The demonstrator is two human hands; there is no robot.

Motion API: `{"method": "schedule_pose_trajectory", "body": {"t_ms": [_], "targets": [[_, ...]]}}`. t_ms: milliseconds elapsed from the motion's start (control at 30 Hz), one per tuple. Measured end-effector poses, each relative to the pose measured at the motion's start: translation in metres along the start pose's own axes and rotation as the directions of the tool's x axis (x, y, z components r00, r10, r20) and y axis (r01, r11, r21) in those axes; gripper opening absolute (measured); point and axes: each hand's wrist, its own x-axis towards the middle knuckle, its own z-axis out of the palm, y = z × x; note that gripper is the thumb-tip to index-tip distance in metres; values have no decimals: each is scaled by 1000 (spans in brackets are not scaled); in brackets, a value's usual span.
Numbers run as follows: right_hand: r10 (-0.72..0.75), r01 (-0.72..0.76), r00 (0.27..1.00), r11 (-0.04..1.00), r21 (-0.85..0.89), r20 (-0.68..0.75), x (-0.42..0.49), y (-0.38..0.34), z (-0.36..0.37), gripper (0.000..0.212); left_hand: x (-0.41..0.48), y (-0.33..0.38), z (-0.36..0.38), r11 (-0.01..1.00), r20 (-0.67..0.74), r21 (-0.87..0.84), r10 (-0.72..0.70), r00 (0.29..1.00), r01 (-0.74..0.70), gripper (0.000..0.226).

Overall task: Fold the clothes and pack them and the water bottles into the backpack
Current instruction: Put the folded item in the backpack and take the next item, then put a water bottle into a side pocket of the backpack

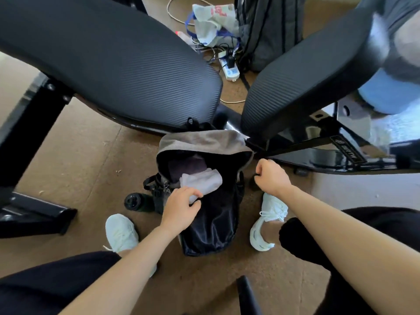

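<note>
A folded pale garment (202, 181) is pinched by the left hand (181, 206) at the mouth of the backpack (211, 223) on the floor, its rim gripped by the closed right hand (271, 177); the opening is best kept wide while the cloth is pushed flat.

Folded cloth (201, 181) in backpack (211, 226); bottle (136, 202) left of it.

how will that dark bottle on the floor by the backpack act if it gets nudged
The bottle lies on its side left of the backpack, so its round body would probably roll rather than tip. The rough brown floor may slow it. It looks rigid, so it should keep its shape when grabbed. How full or heavy it is cannot be told.
</note>
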Motion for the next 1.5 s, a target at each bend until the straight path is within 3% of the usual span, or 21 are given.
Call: {"method": "schedule_pose_trajectory", "body": {"t_ms": [100,200,333,400,567,667,733,800,900,1033,1200,1367,1500], "targets": [[164,-162,986,986,46,-35,17,37,4,44,16,26,14,966,-47,-228,-138,989,124,13],[238,-240,971,966,92,32,37,57,9,77,30,46,34,897,-2,-365,-268,963,249,17],[246,-263,962,951,161,115,65,68,32,92,55,61,70,874,93,-398,-264,960,279,11],[215,-240,964,957,161,158,74,75,49,92,77,64,89,875,112,-387,-268,957,291,20],[208,-231,954,969,89,215,75,82,85,85,132,70,136,914,121,-237,-308,944,329,84],[208,-221,957,974,42,202,68,86,97,88,159,73,161,927,124,-90,-353,928,364,98],[207,-221,959,974,55,192,65,91,100,89,174,73,172,896,153,-108,-414,897,431,91],[225,-246,961,962,119,161,62,95,97,82,184,72,176,862,146,-167,-458,877,478,69],[341,-353,935,879,321,94,58,98,84,73,190,65,169,780,133,-283,-544,829,558,48],[484,-399,875,722,566,0,57,99,62,71,180,47,161,687,152,-414,-595,789,597,56],[578,-324,816,496,806,-27,48,91,30,66,147,47,141,619,171,-529,-591,788,580,61],[491,-202,867,495,845,-81,19,62,-2,41,93,54,113,570,159,-635,-564,810,521,70],[390,-135,917,509,850,-88,-14,32,-11,42,54,63,88,527,178,-730,-468,866,435,64]]}}
